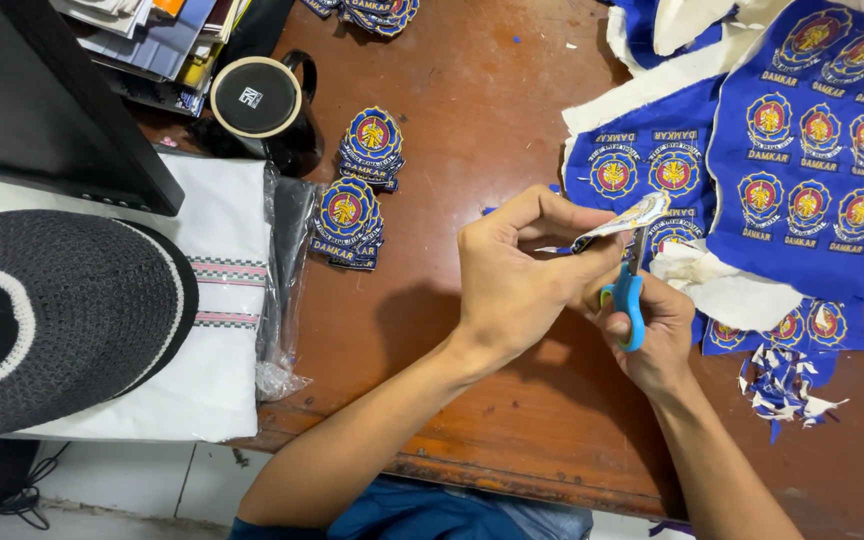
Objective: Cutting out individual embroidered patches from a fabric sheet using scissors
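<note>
Wooden table [492, 120] — 2 hands, 1 patch [624, 220], 1 scissors [629, 290].

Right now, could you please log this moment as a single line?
left hand: pinches embroidered patch | right hand: works blue-handled scissors at patch edge | cut patch stacks left | uncut blue sheet right

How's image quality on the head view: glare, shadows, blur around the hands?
Head view: soft overhead light; mild sheen on the wooden table but no blown-out glare. The left hand casts a dark shadow on the wood beneath its wrist. The patch it pinches looks slightly soft, the blue-handled scissors in the right hand fairly sharp. Edges bow a little, wide-angle style. Cut patch stacks are crisp.
</note>
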